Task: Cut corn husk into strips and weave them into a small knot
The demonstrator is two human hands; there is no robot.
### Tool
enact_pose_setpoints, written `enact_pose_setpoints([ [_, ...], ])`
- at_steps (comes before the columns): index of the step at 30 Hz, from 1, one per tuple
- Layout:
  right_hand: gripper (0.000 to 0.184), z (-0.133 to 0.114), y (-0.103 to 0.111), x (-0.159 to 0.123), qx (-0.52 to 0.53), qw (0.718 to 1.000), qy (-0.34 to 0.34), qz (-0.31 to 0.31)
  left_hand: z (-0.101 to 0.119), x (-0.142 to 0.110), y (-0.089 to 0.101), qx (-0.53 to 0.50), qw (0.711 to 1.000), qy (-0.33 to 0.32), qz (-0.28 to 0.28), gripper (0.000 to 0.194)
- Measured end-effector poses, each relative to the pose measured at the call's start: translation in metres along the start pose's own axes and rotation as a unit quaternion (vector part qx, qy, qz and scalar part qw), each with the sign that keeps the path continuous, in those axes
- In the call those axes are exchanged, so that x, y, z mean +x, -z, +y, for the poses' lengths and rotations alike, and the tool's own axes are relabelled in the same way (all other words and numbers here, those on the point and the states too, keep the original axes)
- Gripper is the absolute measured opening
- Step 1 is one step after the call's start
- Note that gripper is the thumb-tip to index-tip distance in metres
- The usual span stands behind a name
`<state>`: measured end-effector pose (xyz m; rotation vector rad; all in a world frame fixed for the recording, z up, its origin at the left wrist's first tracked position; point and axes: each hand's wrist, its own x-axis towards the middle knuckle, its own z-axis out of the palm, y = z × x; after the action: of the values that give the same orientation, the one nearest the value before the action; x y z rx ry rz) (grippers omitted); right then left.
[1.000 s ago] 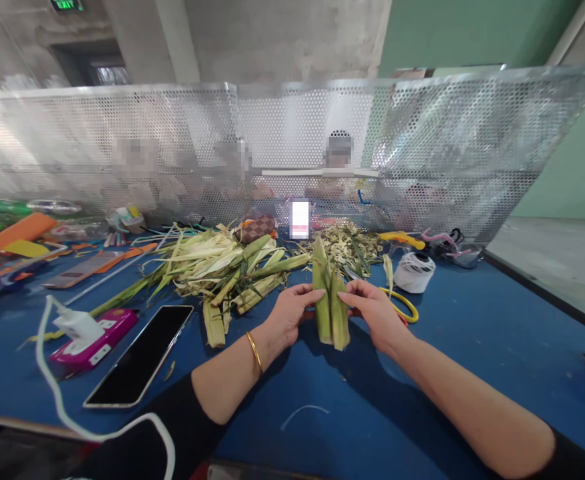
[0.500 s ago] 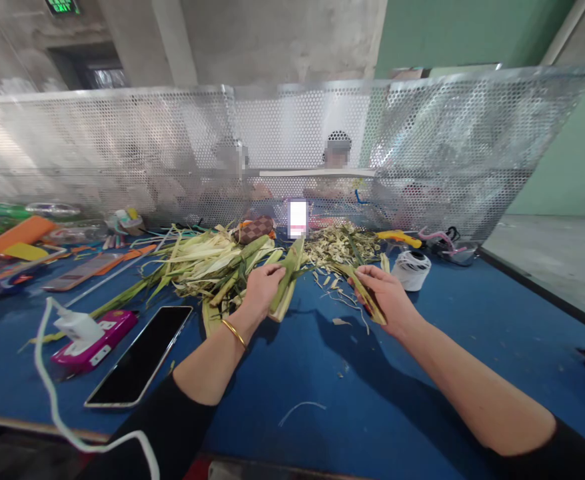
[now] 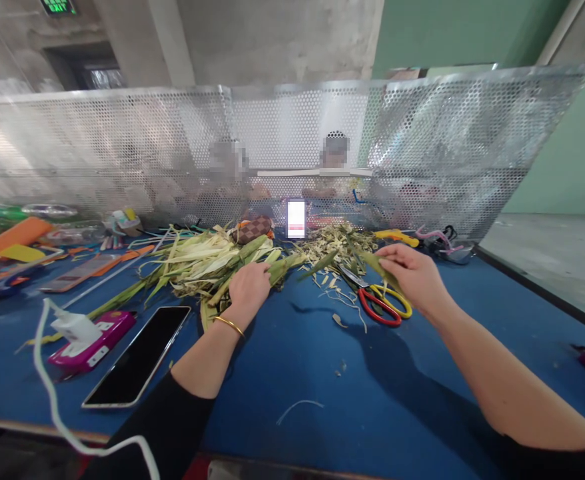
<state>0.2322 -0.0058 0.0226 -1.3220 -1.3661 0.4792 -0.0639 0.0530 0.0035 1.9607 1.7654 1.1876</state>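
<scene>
My left hand [image 3: 250, 291], with a gold bangle at the wrist, is at the right edge of a pile of corn husks [image 3: 200, 260]. Its fingers are closed on a green corn husk [image 3: 286, 264], though my knuckles hide most of the grip. Off to the right, my right hand [image 3: 407, 273] pinches a second corn husk [image 3: 374, 261] between thumb and fingers. Beneath that husk lie scissors [image 3: 380, 319] with one red and one yellow handle loop. Their blades reach toward a heap of cut husk bits [image 3: 340, 243].
A black-screened phone [image 3: 137, 357] and a magenta power strip [image 3: 92, 343] with a white plug and cable lie at left. A perforated metal screen [image 3: 292, 120] stands behind, with people beyond it. A checkered pouch [image 3: 254, 229] sits behind the husks.
The two husk pieces, side by side earlier, have been parted. My left hand has carried one left to the pile; my right hand has moved the other right, uncovering the scissors.
</scene>
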Motion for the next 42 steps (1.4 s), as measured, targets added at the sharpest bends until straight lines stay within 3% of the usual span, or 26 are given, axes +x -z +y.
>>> enact_pose_setpoints([
  [3,0.031,0.002,-0.002,-0.003,0.103,0.992,-0.052,0.054,0.003,-0.001,0.003,0.01,0.999,-0.023,0.04,0.007],
  [6,0.038,-0.001,-0.02,-0.015,0.21,0.969,-0.127,0.003,0.023,-0.012,0.001,-0.047,0.99,-0.091,0.094,0.013],
  [8,0.039,-0.005,-0.037,-0.027,0.262,0.951,-0.159,-0.041,0.039,-0.026,-0.007,-0.117,0.989,-0.09,0.003,0.013],
  [9,0.039,-0.007,-0.045,-0.033,0.274,0.945,-0.168,-0.06,0.046,-0.034,-0.013,-0.156,0.981,-0.072,-0.085,0.019],
  [11,0.038,-0.01,-0.059,-0.044,0.285,0.937,-0.185,-0.087,0.056,-0.05,-0.025,-0.242,0.942,-0.023,-0.232,0.023],
  [13,0.035,-0.012,-0.068,-0.052,0.286,0.932,-0.196,-0.102,0.059,-0.06,-0.034,-0.31,0.904,0.034,-0.293,0.016],
  [15,0.03,-0.01,-0.07,-0.054,0.274,0.935,-0.204,-0.1,0.058,-0.065,-0.038,-0.339,0.882,0.094,-0.312,0.011],
  [18,0.028,-0.001,-0.066,-0.049,0.23,0.95,-0.2,-0.07,0.057,-0.065,-0.036,-0.347,0.863,0.158,-0.333,0.01],
  [25,0.034,0.024,-0.05,-0.023,0.108,0.978,-0.176,-0.018,0.059,-0.064,-0.033,-0.36,0.815,0.218,-0.398,0.018],
  [29,0.026,0.029,-0.035,-0.011,-0.053,0.985,-0.156,-0.049,0.056,-0.061,-0.033,-0.351,0.825,0.222,-0.383,0.021],
  [31,0.019,0.029,-0.024,-0.008,-0.159,0.973,-0.14,-0.094,0.052,-0.058,-0.034,-0.334,0.843,0.228,-0.355,0.019],
  [34,0.01,0.028,-0.008,-0.008,-0.317,0.929,-0.11,-0.156,0.047,-0.051,-0.036,-0.319,0.86,0.237,-0.319,0.019],
  [38,0.039,0.029,-0.003,-0.012,-0.438,0.869,-0.086,-0.212,0.044,-0.046,-0.037,-0.329,0.861,0.243,-0.301,0.02],
  [42,0.053,0.033,-0.001,-0.006,-0.461,0.85,-0.072,-0.246,0.043,-0.045,-0.036,-0.351,0.863,0.226,-0.283,0.021],
])
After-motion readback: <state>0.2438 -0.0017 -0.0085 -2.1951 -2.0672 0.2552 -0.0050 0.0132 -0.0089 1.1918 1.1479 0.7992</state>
